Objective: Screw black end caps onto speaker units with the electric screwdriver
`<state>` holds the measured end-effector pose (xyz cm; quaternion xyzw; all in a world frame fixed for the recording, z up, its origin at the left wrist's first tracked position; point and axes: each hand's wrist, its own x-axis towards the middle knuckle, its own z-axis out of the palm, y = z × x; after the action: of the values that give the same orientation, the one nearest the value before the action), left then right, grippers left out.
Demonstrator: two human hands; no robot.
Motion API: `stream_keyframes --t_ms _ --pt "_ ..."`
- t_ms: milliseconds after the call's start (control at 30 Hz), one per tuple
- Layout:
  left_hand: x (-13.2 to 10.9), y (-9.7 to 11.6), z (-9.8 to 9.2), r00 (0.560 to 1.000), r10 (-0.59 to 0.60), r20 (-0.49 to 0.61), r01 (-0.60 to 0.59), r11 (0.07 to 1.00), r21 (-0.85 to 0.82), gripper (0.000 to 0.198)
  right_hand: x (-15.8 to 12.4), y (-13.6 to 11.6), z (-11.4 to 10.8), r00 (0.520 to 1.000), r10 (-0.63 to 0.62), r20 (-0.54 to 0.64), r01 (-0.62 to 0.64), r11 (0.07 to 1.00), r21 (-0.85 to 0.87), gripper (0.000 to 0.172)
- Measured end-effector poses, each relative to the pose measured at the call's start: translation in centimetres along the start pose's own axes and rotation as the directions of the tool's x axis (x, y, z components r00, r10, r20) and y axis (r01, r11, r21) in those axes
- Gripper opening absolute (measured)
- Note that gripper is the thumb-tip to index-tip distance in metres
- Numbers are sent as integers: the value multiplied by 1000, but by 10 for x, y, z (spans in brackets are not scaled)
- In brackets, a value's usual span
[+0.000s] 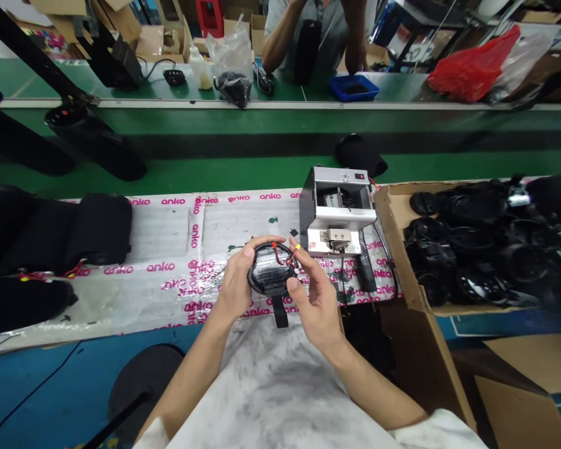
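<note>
A black, glossy oval plastic part (272, 274) is held in front of my body, above the near edge of the wrapped bench. Red wires (277, 251) lie across its top, and one ends in a yellow tip (298, 247). My left hand (236, 280) is closed around its left side, thumb along the rim. On the right side, my right hand (314, 290) grips the part's edge with the thumb, its index finger beside the wires. A small white piece shows between those fingers. Below the part hangs a black strap (279, 312).
A silver and black machine (339, 215) stands just beyond my right hand. At right, a cardboard box (404, 249) holds many black parts. Black fabric-covered pieces (100, 227) lie at left. Across the green conveyor (243, 134), another person (320, 37) works near a blue tray (354, 88).
</note>
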<state>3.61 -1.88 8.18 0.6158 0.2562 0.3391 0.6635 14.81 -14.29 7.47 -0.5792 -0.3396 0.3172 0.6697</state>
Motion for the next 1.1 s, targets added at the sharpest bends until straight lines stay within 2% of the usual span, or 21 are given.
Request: stream_keyframes --t_ms 100,300,433,667,800,900,967,1000,1033,1100 --pt "1 1 -5 999 -15 34 16 1000 -2 52 -1 -3 0 1000 -2 -21 1 1000 -27 41" --pt "6 -3 -5 999 7 50 -7 1000 -11 50 1 -7 5 981 194 -28 -178 941 288 42" --pt "10 1 -10 991 -26 135 33 998 -50 47 0 -7 8 972 229 -48 -191 895 404 42" --pt "19 11 -18 960 -171 220 179 984 -18 41 -3 -3 11 972 219 -79 -173 905 389 42" --pt "28 9 -21 950 -142 280 158 987 -37 40 -1 -7 7 978 207 -21 -189 927 323 43" --pt "32 6 -20 949 -98 300 128 988 -81 41 6 -19 -20 996 66 -56 -55 984 170 37" --pt "33 6 -19 943 -99 318 130 989 -77 44 15 -25 -54 979 -62 -194 52 997 -56 33" --pt "34 6 -19 938 -102 331 130 990 -63 47 21 -25 -73 950 -123 -287 63 976 -207 32" --pt "34 7 -20 932 -109 344 132 990 -45 50 28 -23 -94 925 -116 -362 -48 910 -413 32" --pt "36 8 -21 920 -131 369 147 989 -16 53 42 -12 -130 905 -74 -420 -176 833 -525 31"
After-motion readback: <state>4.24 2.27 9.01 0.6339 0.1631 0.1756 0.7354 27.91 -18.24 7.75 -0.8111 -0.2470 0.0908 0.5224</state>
